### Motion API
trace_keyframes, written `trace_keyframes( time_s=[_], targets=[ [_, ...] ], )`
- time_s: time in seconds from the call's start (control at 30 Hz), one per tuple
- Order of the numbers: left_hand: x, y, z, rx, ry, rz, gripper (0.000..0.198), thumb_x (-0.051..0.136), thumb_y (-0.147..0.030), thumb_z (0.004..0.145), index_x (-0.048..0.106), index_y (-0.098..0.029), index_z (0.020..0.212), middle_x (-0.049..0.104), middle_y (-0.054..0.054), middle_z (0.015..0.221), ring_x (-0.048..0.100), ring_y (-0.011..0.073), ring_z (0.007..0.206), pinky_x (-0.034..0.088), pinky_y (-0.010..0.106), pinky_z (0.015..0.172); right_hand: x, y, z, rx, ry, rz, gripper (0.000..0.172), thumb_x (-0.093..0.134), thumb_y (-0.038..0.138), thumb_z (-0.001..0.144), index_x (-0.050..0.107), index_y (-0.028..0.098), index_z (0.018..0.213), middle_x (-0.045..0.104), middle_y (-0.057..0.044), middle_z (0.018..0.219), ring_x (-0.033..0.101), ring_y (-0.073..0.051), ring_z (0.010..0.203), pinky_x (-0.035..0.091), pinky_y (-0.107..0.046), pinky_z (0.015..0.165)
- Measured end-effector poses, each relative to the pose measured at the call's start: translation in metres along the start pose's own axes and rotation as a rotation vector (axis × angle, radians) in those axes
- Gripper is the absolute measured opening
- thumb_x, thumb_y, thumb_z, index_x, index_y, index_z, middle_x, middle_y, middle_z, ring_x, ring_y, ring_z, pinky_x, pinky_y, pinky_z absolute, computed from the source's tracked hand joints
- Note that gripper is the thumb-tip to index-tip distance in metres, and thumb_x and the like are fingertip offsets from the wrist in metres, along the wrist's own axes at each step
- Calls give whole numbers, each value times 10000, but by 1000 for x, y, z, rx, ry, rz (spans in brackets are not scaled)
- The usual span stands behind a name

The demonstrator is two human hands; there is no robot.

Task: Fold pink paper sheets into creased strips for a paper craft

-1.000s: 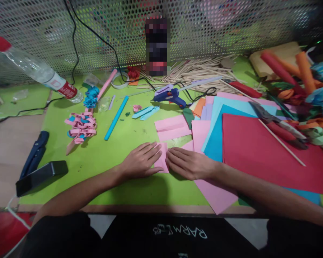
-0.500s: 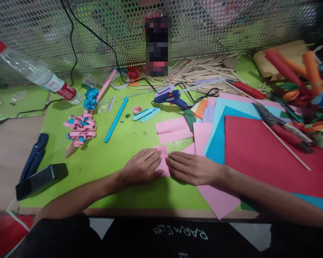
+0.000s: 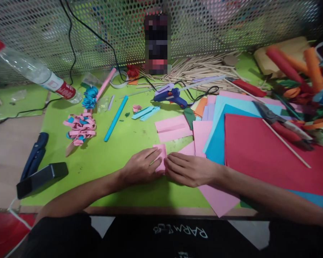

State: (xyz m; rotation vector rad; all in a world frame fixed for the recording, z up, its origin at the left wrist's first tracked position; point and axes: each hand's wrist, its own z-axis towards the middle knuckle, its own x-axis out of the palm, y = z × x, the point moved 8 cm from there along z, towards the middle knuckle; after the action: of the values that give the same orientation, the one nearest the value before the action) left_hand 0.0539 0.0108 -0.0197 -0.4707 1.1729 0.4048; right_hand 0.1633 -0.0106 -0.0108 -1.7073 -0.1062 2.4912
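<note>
A small piece of pink paper (image 3: pixel 159 151) lies on the green tabletop between my two hands. My left hand (image 3: pixel 141 165) is on its left part, with bent fingers holding it down. My right hand (image 3: pixel 190 169) presses its fingertips together along the paper's right edge; the thumb is hidden beneath. Just beyond lies a larger pink sheet (image 3: pixel 174 129) with a raised crease. Under and beside my right wrist are more pink sheets (image 3: pixel 218 200).
To the right, red paper (image 3: pixel 271 154) tops a stack, with pliers (image 3: pixel 282 125) on it. A blue glue gun (image 3: pixel 169 96), wooden sticks (image 3: pixel 199 70) and a blue paper strip (image 3: pixel 116 118) lie beyond. Leftward are a pink paper-loop piece (image 3: pixel 82 127), bottle (image 3: pixel 54 84) and stapler (image 3: pixel 34 154).
The pink paper between my hands shows narrower, its right edge shifted left. My right fingertips have moved slightly left with that edge, closer to my left hand.
</note>
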Motion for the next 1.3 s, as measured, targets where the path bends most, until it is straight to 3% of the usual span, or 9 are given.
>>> trace_keyframes(
  time_s=[0.23, 0.57, 0.83, 1.07, 1.3],
  targets=[
    [-1, 1, 0, 6, -31, -3, 386, 617, -439, 910, 674, -75, 1023, 699, 178, 1157, 670, 282, 1101, 601, 384, 935, 9, -4, 6, 88, 119, 58, 95, 547, 141, 966, 609, 99, 1026, 673, -132, 1068, 653, -212, 976, 552, -403, 914],
    [-2, 4, 1, 9, -48, -20, 379, 585, -471, 928, 678, -115, 1020, 719, 146, 1127, 677, 259, 1088, 604, 398, 906, -5, -15, -1, 185, -99, 74, 162, 522, 72, 949, 617, 29, 1073, 675, -211, 1155, 622, -284, 1162, 566, -440, 979],
    [-2, 5, -1, -1, -74, -23, 408, 585, -475, 924, 675, -102, 1063, 725, 137, 1126, 687, 254, 1071, 603, 392, 906, -5, -9, 0, 254, -109, -8, 238, 565, 117, 936, 618, 11, 1144, 684, -228, 1173, 640, -320, 1163, 581, -475, 965],
    [-2, 4, -1, 20, -70, -14, 446, 584, -489, 930, 672, -77, 1074, 712, 166, 1135, 672, 262, 1089, 594, 391, 935, 1, -5, 1, 221, -82, 2, 298, 562, 70, 916, 598, -17, 1199, 680, -228, 1189, 619, -335, 1199, 552, -490, 1019],
    [0, 10, -1, 122, 29, -28, 284, 601, -341, 942, 675, -91, 1056, 691, 152, 1179, 634, 276, 1147, 566, 413, 962, 10, -4, -3, 185, -27, 43, 366, 547, 58, 916, 556, -13, 1275, 632, -233, 1277, 519, -349, 1314, 469, -546, 1103]
  ],
)
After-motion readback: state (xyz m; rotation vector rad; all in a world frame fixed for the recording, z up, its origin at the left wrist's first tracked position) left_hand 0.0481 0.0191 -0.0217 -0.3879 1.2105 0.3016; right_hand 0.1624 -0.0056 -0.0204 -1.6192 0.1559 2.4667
